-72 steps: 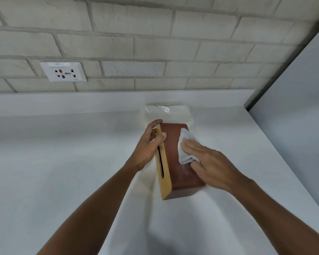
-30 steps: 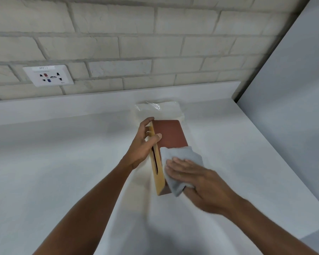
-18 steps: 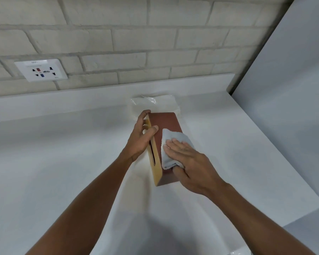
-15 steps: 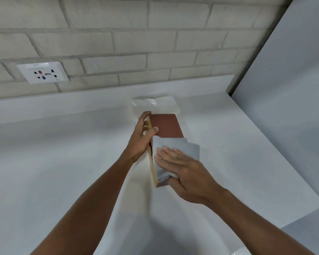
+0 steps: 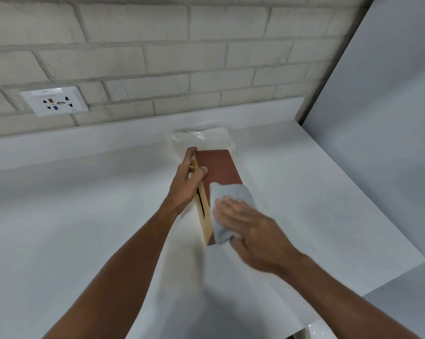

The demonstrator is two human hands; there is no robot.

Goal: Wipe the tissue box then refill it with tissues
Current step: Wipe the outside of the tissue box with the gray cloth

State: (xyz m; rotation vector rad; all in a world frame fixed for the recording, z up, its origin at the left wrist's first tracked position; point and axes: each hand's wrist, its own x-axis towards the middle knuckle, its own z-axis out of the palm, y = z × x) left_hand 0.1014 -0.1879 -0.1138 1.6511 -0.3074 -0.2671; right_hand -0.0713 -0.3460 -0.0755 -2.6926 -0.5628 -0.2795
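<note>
- Tissue box (image 5: 218, 172): on edge on the white countertop (image 5: 84, 216), slotted wooden face turned left, brown face up.
- Left hand (image 5: 184, 189): clamped round the box's far upper edge, thumb hooked onto the brown face.
- Right hand (image 5: 253, 231): flat, fingers straight, pressing a grey cloth (image 5: 228, 195) onto the near end of the brown face.
- Risk 1: narrow footing on edge; likely to tip or skid under a hard sideways wipe if the left grip slackens.
- Risk 2: cloth overhanging the near corner; liable to slip off mid-stroke.
- Risk 3: wrapped tissue pack (image 5: 201, 138) just behind the box; exposed to a knock from a long far stroke.
- Count: 1 tissue box, 1 cloth, 1 tissue pack, 2 hands, 1 wall socket (image 5: 53, 101).
- Judged stage: wiping; refill not yet begun.
</note>
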